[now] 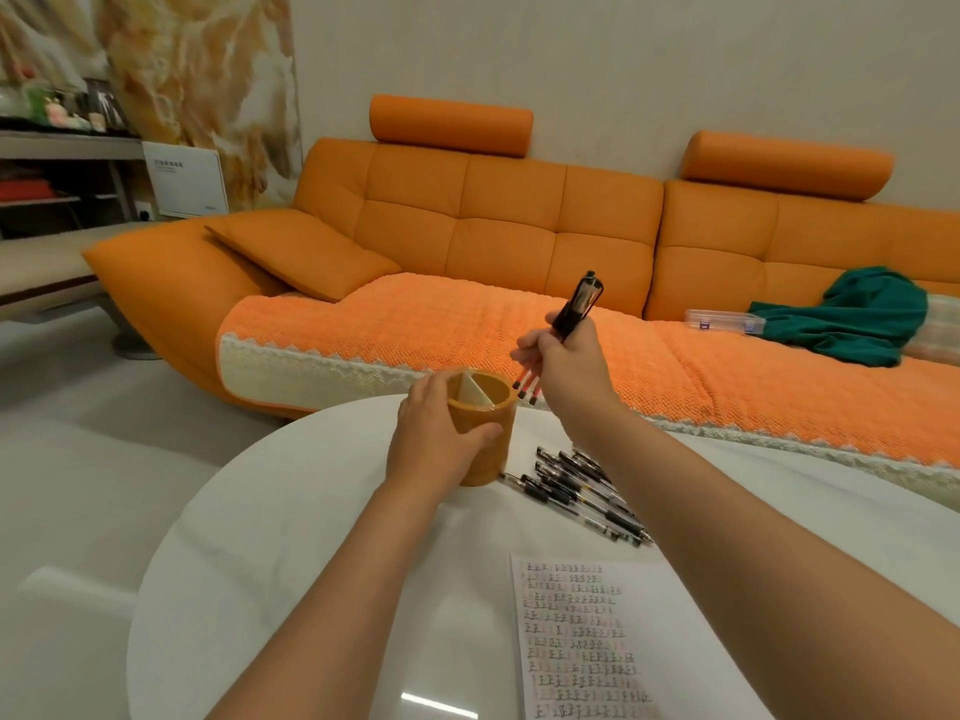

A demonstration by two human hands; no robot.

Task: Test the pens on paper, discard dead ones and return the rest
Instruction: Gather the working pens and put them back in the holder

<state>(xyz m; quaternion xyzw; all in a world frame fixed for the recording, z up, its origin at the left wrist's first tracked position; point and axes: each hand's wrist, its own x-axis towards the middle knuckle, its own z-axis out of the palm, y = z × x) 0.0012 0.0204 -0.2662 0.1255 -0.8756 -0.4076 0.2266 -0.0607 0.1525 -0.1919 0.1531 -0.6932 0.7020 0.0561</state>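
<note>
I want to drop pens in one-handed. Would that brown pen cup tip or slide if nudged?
Probably light: the pen cup looks empty. Taller than wide on a glossy table, it may slide or tip; the left hand grips it.

Orange sofa (509, 226), green cloth (852, 319), tan pen holder (488, 449), white table (291, 537), black pens (587, 491).

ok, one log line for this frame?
left hand: grips pen holder on table | right hand: holds pen bundle, tips down beside holder rim | loose pens: beside holder | paper: written on
</note>
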